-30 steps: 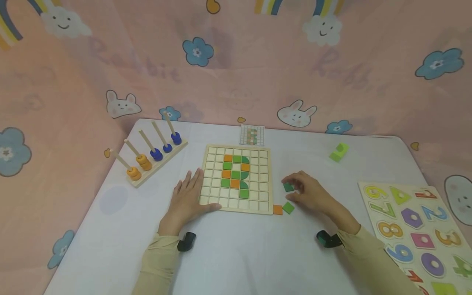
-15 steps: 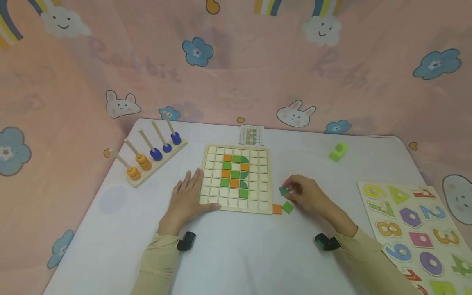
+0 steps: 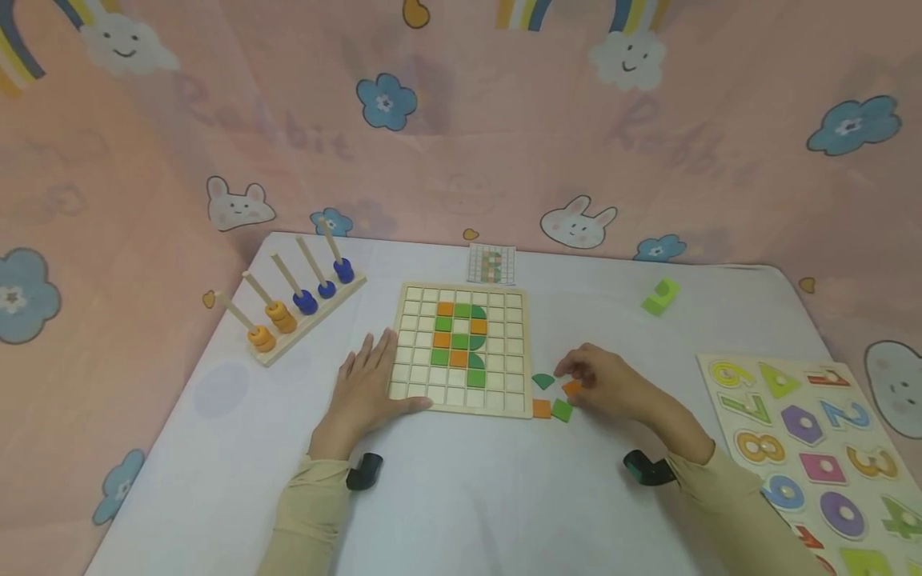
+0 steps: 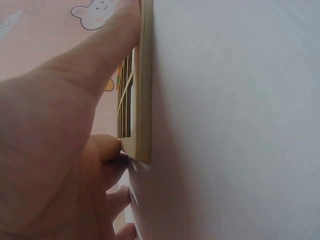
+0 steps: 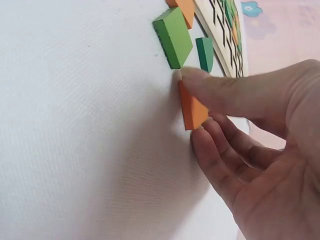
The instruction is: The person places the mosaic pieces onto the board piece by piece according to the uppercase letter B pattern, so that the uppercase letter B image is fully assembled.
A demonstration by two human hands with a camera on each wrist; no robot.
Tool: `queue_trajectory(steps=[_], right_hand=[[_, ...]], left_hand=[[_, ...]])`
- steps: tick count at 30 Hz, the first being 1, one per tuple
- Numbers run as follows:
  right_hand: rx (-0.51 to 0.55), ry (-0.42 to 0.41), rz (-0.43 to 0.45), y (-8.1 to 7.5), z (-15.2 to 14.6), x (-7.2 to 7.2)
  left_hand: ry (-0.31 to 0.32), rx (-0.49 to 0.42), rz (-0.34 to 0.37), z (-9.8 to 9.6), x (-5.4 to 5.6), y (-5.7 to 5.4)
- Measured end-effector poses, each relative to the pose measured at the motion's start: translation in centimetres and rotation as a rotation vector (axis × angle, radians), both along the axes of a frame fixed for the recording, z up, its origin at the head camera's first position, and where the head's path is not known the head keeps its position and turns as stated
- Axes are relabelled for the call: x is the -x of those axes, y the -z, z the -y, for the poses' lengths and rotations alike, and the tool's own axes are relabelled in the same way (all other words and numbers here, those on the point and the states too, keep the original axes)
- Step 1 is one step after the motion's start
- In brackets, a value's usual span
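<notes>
A wooden grid board (image 3: 504, 406) lies mid-table, with orange, green and dark green tiles forming a letter R. My left hand (image 3: 363, 390) rests spread at its lower left corner, thumb along the front rim and fingers beside the left edge. To the right of the board, my right hand (image 3: 608, 384) pinches an orange square tile (image 5: 192, 107) between thumb and fingertips, at the table surface. Close by lie a dark green quarter-round tile (image 3: 543, 382), a green square tile (image 3: 562, 410) and another orange square tile (image 3: 542, 409), which sits against the board's corner.
Behind the board lies a pattern card (image 3: 492, 264). A peg stacker (image 3: 310, 320) with orange and blue beads stands at the left. Toward the back right is a light green block (image 3: 660, 297); a number and shape puzzle board (image 3: 781, 428) lies at the right.
My right hand has let go of the dark green quarter-round tile, which now lies nearer the board, and has taken hold of an orange square tile. The left hand has stayed put.
</notes>
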State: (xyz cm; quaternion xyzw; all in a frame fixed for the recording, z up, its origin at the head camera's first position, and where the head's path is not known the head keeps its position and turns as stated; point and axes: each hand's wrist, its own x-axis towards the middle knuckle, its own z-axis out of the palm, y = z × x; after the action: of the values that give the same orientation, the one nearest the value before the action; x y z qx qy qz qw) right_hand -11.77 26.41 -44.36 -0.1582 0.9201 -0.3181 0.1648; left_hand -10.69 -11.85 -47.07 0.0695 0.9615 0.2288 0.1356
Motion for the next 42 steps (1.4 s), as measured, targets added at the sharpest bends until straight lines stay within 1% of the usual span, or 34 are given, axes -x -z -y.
queue_trajectory(steps=[2, 7, 12, 16, 19, 22, 24, 26, 29, 32, 35, 37, 39, 42], right_hand=[[-0.01, 0.001, 0.018, -0.2, 0.0, 0.0], [-0.018, 0.01, 0.015, -0.3, 0.2, -0.1], [0.017, 0.018, 0.017, 0.2, 0.6, -0.2], [0.017, 0.018, -0.007, 0.7, 1.2, 0.0], [0.002, 0.014, -0.044, 1.0, 1.8, 0.2], [-0.005, 0.012, -0.075, 1.1, 2.3, 0.3], [0.001, 0.013, -0.076, 1.0, 2.5, 0.4], [0.01, 0.026, -0.058, 0.9, 2.7, 0.4], [0.031, 0.048, -0.043, 0.6, 2.9, 0.4], [0.055, 0.071, -0.07, 0.4, 3.3, 0.4], [0.103, 0.054, -0.125, 0.2, 4.0, 0.3], [0.15, 0.038, -0.136, 0.0, 4.5, 0.1], [0.191, 0.035, -0.126, 0.0, 5.1, -0.2], [0.233, 0.071, -0.075, 0.2, 6.0, -0.6]], left_hand=[[-0.002, 0.001, 0.002, 0.0, 0.0, 0.0], [0.001, 0.001, -0.002, -0.1, 0.1, 0.0], [0.001, 0.002, 0.004, -0.1, 0.1, -0.1], [0.002, 0.003, 0.007, 0.0, 0.0, -0.1], [-0.001, 0.006, 0.013, 0.0, 0.0, -0.1], [0.0, 0.002, 0.004, 0.0, 0.0, 0.0], [-0.001, -0.003, -0.001, 0.0, 0.0, 0.0], [0.0, -0.006, -0.003, 0.0, 0.1, 0.0], [-0.001, -0.005, 0.003, -0.1, 0.1, -0.1], [0.0, -0.004, 0.008, -0.1, 0.1, -0.2], [0.002, -0.001, 0.013, -0.2, 0.0, -0.3], [0.003, 0.001, 0.015, -0.1, 0.0, -0.3], [0.005, 0.004, 0.014, -0.1, 0.0, -0.3], [0.005, 0.006, 0.015, 0.0, 0.1, -0.3]])
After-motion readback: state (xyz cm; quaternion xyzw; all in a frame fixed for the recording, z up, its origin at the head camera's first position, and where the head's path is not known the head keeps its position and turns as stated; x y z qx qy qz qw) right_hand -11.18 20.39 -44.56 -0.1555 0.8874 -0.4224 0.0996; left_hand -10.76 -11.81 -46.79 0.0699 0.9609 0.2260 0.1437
